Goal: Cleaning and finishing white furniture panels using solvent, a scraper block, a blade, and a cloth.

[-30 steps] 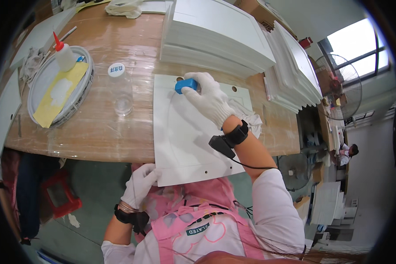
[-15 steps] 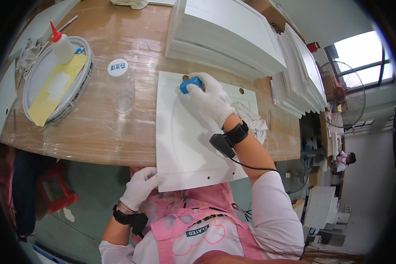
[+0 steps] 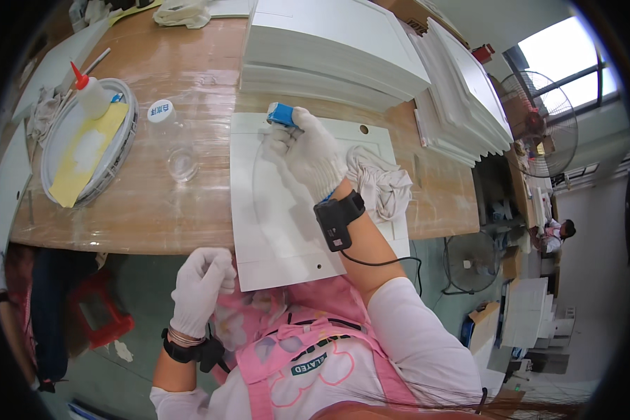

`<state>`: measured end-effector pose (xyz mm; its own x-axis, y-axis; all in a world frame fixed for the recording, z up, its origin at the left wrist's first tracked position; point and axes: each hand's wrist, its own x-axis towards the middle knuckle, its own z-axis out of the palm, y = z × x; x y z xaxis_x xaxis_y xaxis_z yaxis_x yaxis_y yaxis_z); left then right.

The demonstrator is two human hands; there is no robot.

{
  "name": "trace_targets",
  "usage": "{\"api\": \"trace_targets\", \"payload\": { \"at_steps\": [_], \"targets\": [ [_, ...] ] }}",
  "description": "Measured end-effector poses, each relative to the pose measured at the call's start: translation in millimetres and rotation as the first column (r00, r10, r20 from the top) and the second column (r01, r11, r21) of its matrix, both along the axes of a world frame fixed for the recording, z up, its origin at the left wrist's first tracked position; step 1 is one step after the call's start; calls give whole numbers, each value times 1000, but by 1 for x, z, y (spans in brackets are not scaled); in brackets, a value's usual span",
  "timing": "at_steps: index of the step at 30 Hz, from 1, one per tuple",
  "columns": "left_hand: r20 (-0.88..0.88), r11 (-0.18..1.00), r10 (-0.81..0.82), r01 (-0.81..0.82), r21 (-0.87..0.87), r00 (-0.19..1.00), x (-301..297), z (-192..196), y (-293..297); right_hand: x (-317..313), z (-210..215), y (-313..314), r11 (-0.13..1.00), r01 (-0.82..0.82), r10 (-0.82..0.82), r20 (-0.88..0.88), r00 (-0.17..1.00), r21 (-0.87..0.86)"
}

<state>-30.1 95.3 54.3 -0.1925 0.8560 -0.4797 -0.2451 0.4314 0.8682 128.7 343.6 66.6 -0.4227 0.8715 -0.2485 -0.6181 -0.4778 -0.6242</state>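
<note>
A white cabinet-door-like panel [image 3: 276,245] with a recessed centre and round holes lies on the table, its near end jutting past the edge. My right hand [image 3: 313,152], in a white knit glove, is closed around a small blue block [image 3: 281,114] at the panel's far left corner. Beside the panel's near left corner, my left hand [image 3: 201,283], gloved too, is curled into a loose fist off the table; nothing shows in it. A crumpled white cloth [image 3: 381,183] rests on the panel's right side, next to my right forearm.
Stacked white panels [image 3: 336,59] stand at the back, with more [image 3: 465,91] to the right. A clear jar [image 3: 182,164] and a round lid [image 3: 49,157] carrying yellow paper [image 3: 91,157] and a red-tipped bottle [image 3: 93,94] are on the left. A red stool [image 3: 112,329] stands below.
My right hand and the blue block have moved up and left to the panel's far edge. My left hand has come away from the panel and curled. The view has shifted slightly.
</note>
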Motion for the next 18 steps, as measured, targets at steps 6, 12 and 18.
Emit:
{"api": "trace_targets", "payload": {
  "at_steps": [6,12,18],
  "targets": [
    [175,992,-67,47,114,982,41,47,14,-9,-4,-13,924,74,-167,222,961,374],
    [-36,974,-222,224,41,974,77,68,28,-12,20,-44,835,133,-333,298,895,534],
    [126,966,-253,243,86,959,94,65,29,-3,35,-57,719,144,-474,328,818,680]
  ]
}}
